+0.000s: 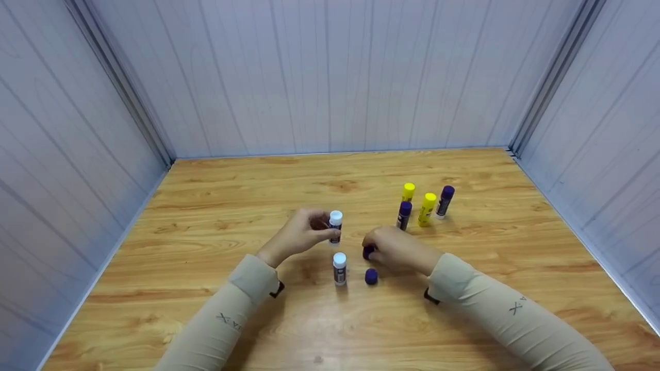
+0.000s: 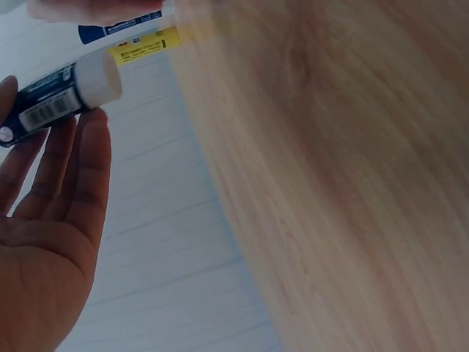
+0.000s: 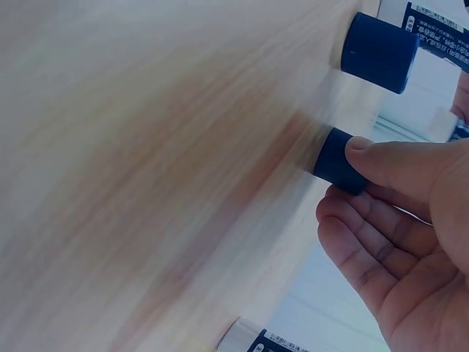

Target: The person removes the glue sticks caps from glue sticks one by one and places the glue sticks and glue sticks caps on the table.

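Pale sleeves (image 1: pixel 211 322) cross the bottom edge; mid-frame, the left hand (image 1: pixel 300 234) pinches a white-topped stick (image 1: pixel 335 218) upright, seemingly to steady it; rightward, the right hand (image 1: pixel 398 250) pinches a dark cap (image 3: pixel 338 161) by its sides.

This looks like a work booth, pale panelled walls (image 1: pixel 345 77) enclosing a wood-grain tabletop (image 1: pixel 232 185).
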Demonstrator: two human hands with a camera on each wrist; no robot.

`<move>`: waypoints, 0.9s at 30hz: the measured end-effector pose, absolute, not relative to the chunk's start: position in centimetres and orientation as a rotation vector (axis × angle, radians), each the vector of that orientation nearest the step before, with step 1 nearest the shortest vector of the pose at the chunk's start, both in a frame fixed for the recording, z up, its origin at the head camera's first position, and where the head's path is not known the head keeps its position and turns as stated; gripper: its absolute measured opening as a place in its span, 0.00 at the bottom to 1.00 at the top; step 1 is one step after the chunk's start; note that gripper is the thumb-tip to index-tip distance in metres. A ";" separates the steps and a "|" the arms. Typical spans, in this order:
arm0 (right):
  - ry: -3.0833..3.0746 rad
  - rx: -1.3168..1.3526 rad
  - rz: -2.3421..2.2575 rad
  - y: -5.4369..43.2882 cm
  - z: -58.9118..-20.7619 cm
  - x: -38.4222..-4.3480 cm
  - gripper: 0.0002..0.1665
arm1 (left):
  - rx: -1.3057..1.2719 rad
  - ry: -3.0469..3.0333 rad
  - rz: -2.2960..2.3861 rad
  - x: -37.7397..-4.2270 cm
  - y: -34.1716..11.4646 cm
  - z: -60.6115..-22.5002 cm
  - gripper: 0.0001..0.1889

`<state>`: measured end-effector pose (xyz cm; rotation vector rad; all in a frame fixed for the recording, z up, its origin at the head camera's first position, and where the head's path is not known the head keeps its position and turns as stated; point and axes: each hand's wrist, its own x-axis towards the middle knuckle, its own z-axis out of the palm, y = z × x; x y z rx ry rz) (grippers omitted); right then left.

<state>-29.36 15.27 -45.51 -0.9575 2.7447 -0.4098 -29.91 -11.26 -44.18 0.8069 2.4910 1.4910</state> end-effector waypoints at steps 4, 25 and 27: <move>2.748 -0.944 -0.407 15.2 -45.4 -29.4 0.07 | 0.790 2.465 1.399 -29.8 -10.9 -44.6 0.06; 2.783 -1.101 -0.391 15.6 -46.0 -29.6 0.06 | 0.760 2.549 1.116 -30.0 -10.1 -45.2 0.07; 2.778 -1.088 -0.400 15.6 -46.0 -29.6 0.07 | 0.760 2.552 1.118 -30.0 -10.1 -45.3 0.07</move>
